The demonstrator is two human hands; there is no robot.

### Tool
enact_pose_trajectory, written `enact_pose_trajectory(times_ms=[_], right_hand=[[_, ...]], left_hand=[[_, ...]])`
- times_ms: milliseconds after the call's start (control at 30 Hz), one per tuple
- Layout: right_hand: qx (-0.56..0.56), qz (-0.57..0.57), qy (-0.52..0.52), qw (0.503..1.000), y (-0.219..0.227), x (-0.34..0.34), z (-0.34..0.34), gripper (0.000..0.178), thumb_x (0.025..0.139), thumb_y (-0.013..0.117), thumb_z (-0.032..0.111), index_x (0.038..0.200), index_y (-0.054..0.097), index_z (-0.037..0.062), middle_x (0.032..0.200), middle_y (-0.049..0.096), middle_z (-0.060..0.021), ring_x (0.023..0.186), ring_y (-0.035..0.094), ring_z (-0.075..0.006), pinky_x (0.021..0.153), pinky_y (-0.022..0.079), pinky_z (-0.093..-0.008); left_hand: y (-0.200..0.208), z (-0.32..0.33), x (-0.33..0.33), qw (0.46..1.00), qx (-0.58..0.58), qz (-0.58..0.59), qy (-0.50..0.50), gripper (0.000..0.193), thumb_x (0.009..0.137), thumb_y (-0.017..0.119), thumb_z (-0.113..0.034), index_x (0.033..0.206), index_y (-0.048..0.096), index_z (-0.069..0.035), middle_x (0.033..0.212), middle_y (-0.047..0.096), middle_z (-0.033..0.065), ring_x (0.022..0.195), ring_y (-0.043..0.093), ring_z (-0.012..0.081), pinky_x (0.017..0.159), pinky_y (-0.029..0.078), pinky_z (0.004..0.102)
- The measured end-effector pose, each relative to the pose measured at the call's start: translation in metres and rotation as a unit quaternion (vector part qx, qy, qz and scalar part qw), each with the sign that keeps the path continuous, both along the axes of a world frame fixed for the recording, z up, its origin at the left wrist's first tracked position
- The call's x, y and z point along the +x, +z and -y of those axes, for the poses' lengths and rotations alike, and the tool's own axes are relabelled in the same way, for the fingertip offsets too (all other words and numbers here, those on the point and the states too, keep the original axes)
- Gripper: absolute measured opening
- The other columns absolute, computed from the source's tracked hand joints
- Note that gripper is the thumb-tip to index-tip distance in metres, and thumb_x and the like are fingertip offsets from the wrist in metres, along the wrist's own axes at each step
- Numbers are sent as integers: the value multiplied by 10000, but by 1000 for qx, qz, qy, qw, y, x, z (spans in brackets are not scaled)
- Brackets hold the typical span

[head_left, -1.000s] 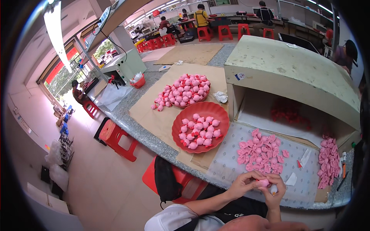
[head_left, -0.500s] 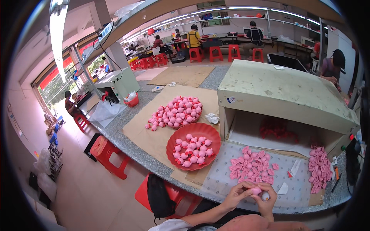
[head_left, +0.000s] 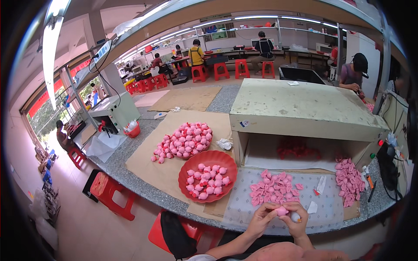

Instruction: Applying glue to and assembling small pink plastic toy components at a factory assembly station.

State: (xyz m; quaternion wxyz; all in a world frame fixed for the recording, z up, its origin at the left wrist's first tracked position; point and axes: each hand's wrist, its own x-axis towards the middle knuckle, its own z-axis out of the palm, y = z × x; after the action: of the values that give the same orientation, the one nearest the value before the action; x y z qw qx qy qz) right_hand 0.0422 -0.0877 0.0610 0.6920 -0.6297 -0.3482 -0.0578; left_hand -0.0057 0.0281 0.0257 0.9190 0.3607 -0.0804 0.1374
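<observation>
Near the table's front edge, my left hand (head_left: 261, 218) pinches a small pink ball-shaped piece (head_left: 282, 211) between thumb and fingertips. My right hand (head_left: 299, 227) grips the same piece from the other side. Tucked in the right hand's fingers is a small white rounded object (head_left: 295, 216) with an orange tip, mostly hidden. Just beyond my hands, a heap of ruffled pink pieces (head_left: 274, 188) lies on a patterned translucent sheet (head_left: 239, 209). To the left stands a red scalloped bowl (head_left: 184, 172) of pink balls with red parts.
Behind the bowl, a fuller heap of pink balls (head_left: 187, 139) sits on brown paper (head_left: 141, 161). A pale green open-fronted metal box (head_left: 300, 102) stands ahead, red pieces inside. More ruffled pieces (head_left: 348, 182) lie right, beside a dark pen-like tool (head_left: 372, 192). Red stools (head_left: 111, 195) stand left.
The view has shifted, so the table sits further left in it. Both hands still hold the pink piece together, with its position between the fingers slightly changed.
</observation>
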Motion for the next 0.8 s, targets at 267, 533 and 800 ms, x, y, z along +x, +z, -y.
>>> enact_pose_trajectory(times_ms=[267,533,800], right_hand=[[17,-8,11,1000,2,-12,5,269,585,707,110,785,561,3,839,562,-116,758,528,-150,544,407,-204],[-49,-37,-2,998,-17,9,-7,262,570,683,29,807,574,5,847,559,-97,740,510,-144,568,389,-215],[102,-152,40,982,-42,21,-19,230,596,651,-31,805,564,9,914,543,-135,828,523,-188,744,407,-287]], left_hand=[[-1,5,-9,998,44,26,39,113,765,508,-20,876,505,-44,920,503,74,914,467,162,819,365,283],[-20,-9,2,998,61,-30,9,277,737,551,-45,983,426,-45,954,483,50,924,459,134,800,372,267],[-26,-3,19,988,-126,-84,-32,296,730,592,-152,960,417,-88,967,503,65,932,484,170,861,333,330]])
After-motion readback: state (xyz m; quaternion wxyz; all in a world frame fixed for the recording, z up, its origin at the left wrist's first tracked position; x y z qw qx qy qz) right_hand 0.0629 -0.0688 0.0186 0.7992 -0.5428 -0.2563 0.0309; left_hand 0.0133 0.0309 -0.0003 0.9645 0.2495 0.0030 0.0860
